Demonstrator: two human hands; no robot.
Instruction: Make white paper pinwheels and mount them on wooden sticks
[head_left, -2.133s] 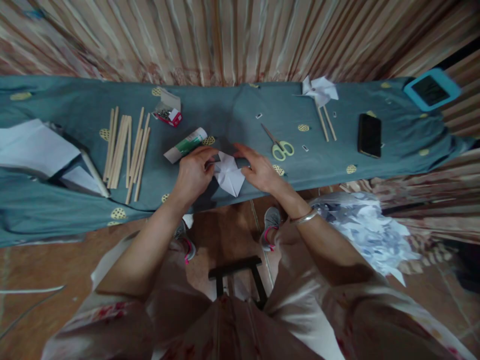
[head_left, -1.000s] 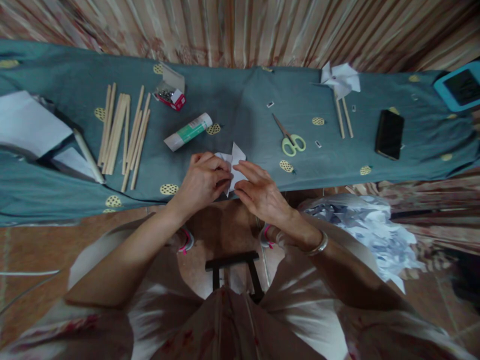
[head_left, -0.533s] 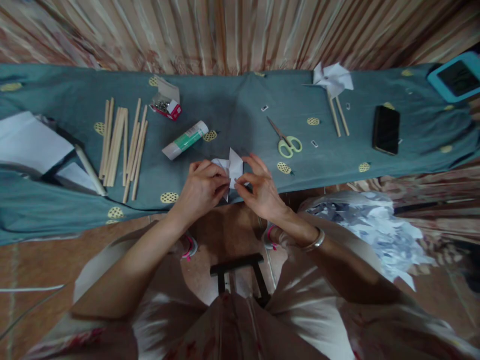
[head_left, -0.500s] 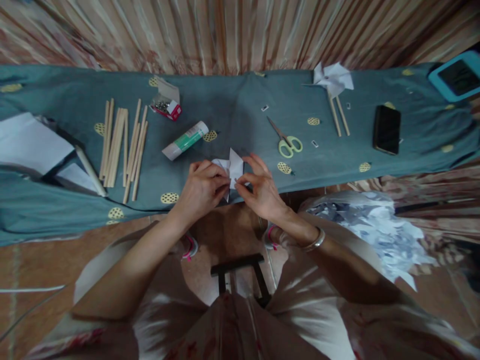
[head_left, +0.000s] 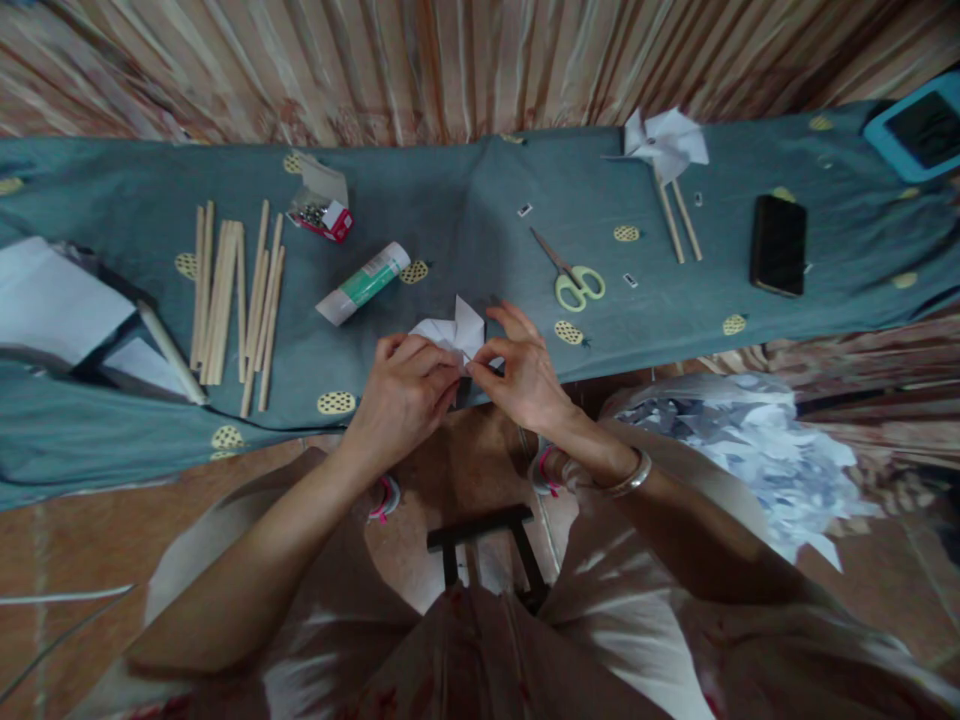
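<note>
Both hands meet over a folded white paper pinwheel piece [head_left: 454,333] at the near edge of the teal-covered table [head_left: 465,215]. My left hand [head_left: 401,393] grips its lower left part, fingers curled over the paper. My right hand [head_left: 523,372], with a metal bangle on the wrist, pinches the paper's centre between thumb and forefinger. Only the upper flaps show above the fingers. Beyond the hands lies a green-and-white glue stick [head_left: 362,283].
Several wooden sticks [head_left: 234,290] lie at the left beside white paper sheets [head_left: 56,305]. A small red pin box [head_left: 321,208], green-handled scissors [head_left: 570,277], a finished pinwheel on sticks [head_left: 666,150], a black phone [head_left: 778,244] and a blue-cased device [head_left: 916,124]. Paper scraps [head_left: 757,450] pile at my right.
The paper was lying flat under both hands; it is now lifted off the cloth and pinched at its centre, with flaps folded in. My hands have drawn together toward the table's near edge.
</note>
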